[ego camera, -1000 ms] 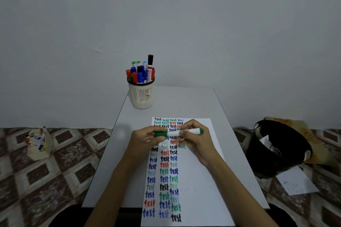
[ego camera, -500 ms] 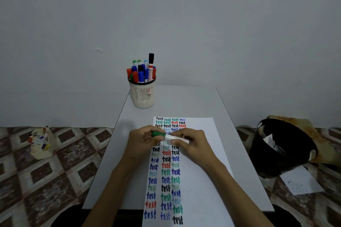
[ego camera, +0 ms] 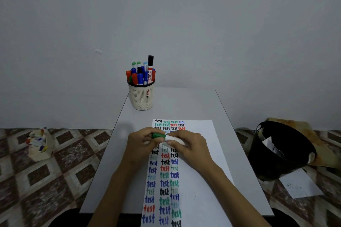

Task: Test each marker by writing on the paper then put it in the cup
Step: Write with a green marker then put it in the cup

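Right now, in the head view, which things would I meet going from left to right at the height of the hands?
Box of markers on the floor → left hand → green marker → right hand → black bin. The cup stands farther back, in line with the left hand, so I leave it out.

The one view comes from a wide-angle camera on the person's head, set above the near edge of the bench (ego camera: 184,103) and facing forward and down. It sits close over the left hand (ego camera: 140,142) and right hand (ego camera: 191,145), which hold a marker (ego camera: 160,136) near mid-frame, forearms entering from the bottom. The cup (ego camera: 141,97) stands farther off at the bench's far left. The wall (ego camera: 166,14) fills the upper half, with floor (ego camera: 46,171) on both sides.
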`<state>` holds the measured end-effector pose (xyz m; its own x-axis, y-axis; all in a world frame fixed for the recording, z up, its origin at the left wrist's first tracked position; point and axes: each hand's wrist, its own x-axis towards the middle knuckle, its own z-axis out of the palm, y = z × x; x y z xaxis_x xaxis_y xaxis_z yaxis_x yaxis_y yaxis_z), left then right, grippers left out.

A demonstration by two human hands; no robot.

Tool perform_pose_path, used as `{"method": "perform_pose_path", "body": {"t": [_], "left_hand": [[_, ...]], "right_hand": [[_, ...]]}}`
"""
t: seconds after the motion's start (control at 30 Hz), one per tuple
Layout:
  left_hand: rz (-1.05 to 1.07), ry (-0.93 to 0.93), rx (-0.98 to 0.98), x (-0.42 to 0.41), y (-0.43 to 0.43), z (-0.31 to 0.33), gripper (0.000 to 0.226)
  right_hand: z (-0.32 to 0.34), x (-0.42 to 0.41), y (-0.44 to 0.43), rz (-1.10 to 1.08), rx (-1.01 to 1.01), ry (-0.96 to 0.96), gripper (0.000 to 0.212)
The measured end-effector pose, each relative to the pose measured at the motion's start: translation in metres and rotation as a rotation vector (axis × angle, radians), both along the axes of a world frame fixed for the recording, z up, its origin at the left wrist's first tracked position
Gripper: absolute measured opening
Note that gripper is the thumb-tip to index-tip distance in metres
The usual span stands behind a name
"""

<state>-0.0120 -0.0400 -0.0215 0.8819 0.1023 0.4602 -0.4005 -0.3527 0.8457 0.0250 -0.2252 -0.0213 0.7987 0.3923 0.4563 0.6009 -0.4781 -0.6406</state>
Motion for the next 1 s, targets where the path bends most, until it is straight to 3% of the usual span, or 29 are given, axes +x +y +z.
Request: {"method": "perform_pose_path", "body": {"t": [0.1, 0.2, 0.3, 0.37, 0.53, 0.73, 0.8, 0.9, 1.0], "left_hand": [[-0.006, 0.029, 0.089, 0.0, 0.001, 0.004, 0.019], [0.095, 0.199, 0.329, 0.002, 0.014, 0.002, 0.049], [0.269, 0.36, 0.709, -0.003, 0.033, -0.009, 0.087], [0.275, 0.351, 0.839, -0.007, 0.036, -0.018, 0.098], [0.29, 0.317, 0.813, -0.006, 0.034, -0.02, 0.095], [0.296, 0.302, 0.792, -0.005, 0.035, -0.021, 0.09], [0.301, 0.293, 0.781, -0.004, 0.036, -0.021, 0.087], [0.311, 0.286, 0.774, -0.004, 0.035, -0.022, 0.085], [0.311, 0.279, 0.764, -0.004, 0.036, -0.023, 0.083]], "right_hand": [[0.0, 0.003, 0.002, -0.049, -0.16, -0.154, 0.025], [0.005, 0.012, 0.005, -0.143, -0.291, -0.235, 0.022], [0.025, 0.03, 0.01, -0.174, -0.191, -0.125, 0.021], [0.045, 0.044, 0.022, -0.177, -0.031, -0.049, 0.024], [0.104, 0.079, 0.066, -0.106, 0.247, -0.125, 0.064], [0.149, 0.108, 0.12, -0.076, 0.425, -0.288, 0.056], [0.148, 0.114, 0.131, -0.067, 0.387, -0.296, 0.054], [0.13, 0.12, 0.142, -0.071, 0.174, -0.314, 0.049], [0.108, 0.122, 0.145, -0.09, 0.026, -0.37, 0.034]]}}
